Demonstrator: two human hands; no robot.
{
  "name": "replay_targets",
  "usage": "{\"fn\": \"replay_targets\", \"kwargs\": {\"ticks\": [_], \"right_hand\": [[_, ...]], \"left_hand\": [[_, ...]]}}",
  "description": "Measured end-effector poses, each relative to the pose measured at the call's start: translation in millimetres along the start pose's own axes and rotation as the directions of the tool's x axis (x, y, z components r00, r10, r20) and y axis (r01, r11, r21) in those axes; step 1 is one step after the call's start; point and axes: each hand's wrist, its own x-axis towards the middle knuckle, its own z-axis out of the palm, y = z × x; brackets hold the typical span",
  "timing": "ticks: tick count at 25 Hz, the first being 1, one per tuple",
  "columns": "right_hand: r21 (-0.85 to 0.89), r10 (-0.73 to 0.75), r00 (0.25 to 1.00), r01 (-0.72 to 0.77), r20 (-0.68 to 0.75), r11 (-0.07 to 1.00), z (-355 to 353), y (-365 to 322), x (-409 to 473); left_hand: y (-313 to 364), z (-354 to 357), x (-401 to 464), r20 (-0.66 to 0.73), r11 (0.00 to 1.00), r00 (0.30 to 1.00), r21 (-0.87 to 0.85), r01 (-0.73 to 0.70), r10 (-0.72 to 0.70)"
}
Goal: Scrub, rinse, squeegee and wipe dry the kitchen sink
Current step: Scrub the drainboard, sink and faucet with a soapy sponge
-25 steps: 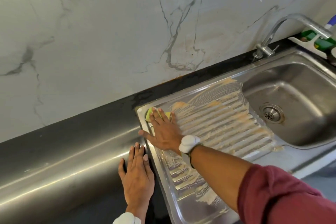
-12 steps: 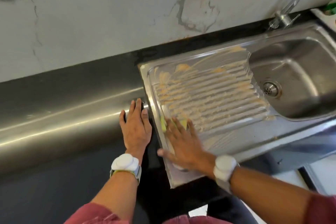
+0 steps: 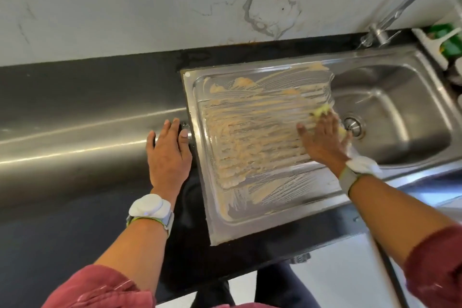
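Since a moment ago, we are sweeping the sponge (image 3: 322,110) rightward under our right hand (image 3: 322,137), fingers spread flat, along the ridges toward the basin (image 3: 400,112).

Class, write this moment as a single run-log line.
stage: scrubbing | right hand: presses sponge on soapy drainboard beside basin | left hand: flat on counter

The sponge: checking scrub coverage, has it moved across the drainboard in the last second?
Yes. The sponge under the right hand went from the drainboard's left end to its right edge beside the basin.
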Motion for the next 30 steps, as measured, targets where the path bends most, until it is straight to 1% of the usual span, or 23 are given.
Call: {"fn": "replay_targets", "kwargs": {"ticks": [2,3,5,6,7,8,9,10,11,13,14,16,17,18,20,22,23,24,25,27,28,29,30], "right_hand": [[0.100,0.102,0.992,-0.109,0.073,0.989,-2,3,-24],[0.097,0.066,0.996,-0.073,0.067,0.993,12,-15,-46],[0.009,-0.217,0.972,0.217,0.085,0.976,48,-65,-102],[0.030,-0.405,0.906,0.404,0.122,0.914,64,-91,-133],[0.044,-0.567,0.808,0.568,0.160,0.822,76,-106,-166],[0.051,-0.651,0.729,0.657,0.210,0.752,81,-107,-192],[0.036,-0.663,0.715,0.674,0.222,0.738,80,-91,-203],[0.008,-0.632,0.749,0.644,0.201,0.765,77,-61,-198],[-0.036,-0.556,0.817,0.567,0.154,0.823,72,-26,-186],[-0.058,-0.219,0.966,0.228,0.137,0.972,48,41,-146],[-0.009,-0.034,0.987,0.036,0.154,0.999,33,66,-122],[0.120,0.188,0.961,-0.215,0.203,0.969,10,87,-82],[0.160,0.212,0.951,-0.251,0.224,0.955,8,79,-77],[0.169,0.171,0.958,-0.212,0.229,0.963,14,62,-80],[0.174,-0.106,0.970,0.068,0.221,0.982,38,9,-110],[0.205,-0.398,0.887,0.355,0.233,0.912,45,-23,-139],[0.187,-0.442,0.868,0.407,0.225,0.894,39,-18,-129],[0.147,-0.437,0.881,0.415,0.184,0.898,35,-2,-107],[0.119,-0.373,0.917,0.359,0.138,0.926,29,16,-80],[0.186,-0.082,0.994,0.068,0.070,0.980,8,46,-21],[0.252,0.061,0.996,-0.075,0.063,0.965,-3,50,8],[0.301,0.136,0.987,-0.156,0.087,0.941,-13,43,33],[0.315,0.141,0.985,-0.167,0.103,0.934,-20,25,51]], "left_hand": [[-1,3,-1,0.002,0.999,1.000,0.046,-0.006,0.006],[-1,3,-3,0.001,0.999,1.000,0.051,-0.011,0.011],[5,3,-2,-0.008,0.999,1.000,0.038,-0.011,0.011],[5,3,-1,-0.009,1.000,1.000,0.030,-0.004,0.004],[5,2,-2,-0.008,1.000,1.000,0.020,-0.004,0.004],[4,1,-4,-0.012,1.000,1.000,0.002,-0.012,0.012],[4,0,-4,-0.019,1.000,1.000,-0.013,-0.021,0.021],[4,0,-4,-0.026,1.000,0.999,-0.020,-0.020,0.019],[3,1,-4,-0.029,1.000,0.999,-0.013,-0.015,0.014],[4,3,-1,-0.028,0.999,0.999,0.028,-0.020,0.021],[5,5,-1,-0.013,0.998,1.000,0.054,-0.028,0.028],[1,4,-4,0.017,0.996,0.999,0.088,-0.034,0.033],[0,0,-4,0.025,0.996,0.999,0.091,-0.025,0.022],[1,0,1,0.027,0.995,0.999,0.093,-0.027,0.025],[7,1,22,0.019,0.987,0.998,0.145,-0.066,0.064],[13,8,46,-0.008,0.975,0.996,0.202,-0.089,0.092],[18,13,59,-0.009,0.974,0.997,0.214,-0.074,0.078],[21,17,68,-0.001,0.971,0.999,0.232,-0.052,0.054],[22,20,75,0.019,0.970,0.999,0.242,-0.038,0.034],[20,23,74,0.056,0.969,0.998,0.248,-0.013,-0.001],[21,24,72,0.054,0.966,0.999,0.260,-0.008,-0.006],[23,24,71,0.044,0.961,0.999,0.278,0.005,-0.018],[26,24,72,0.045,0.960,0.999,0.279,0.014,-0.027]]}}
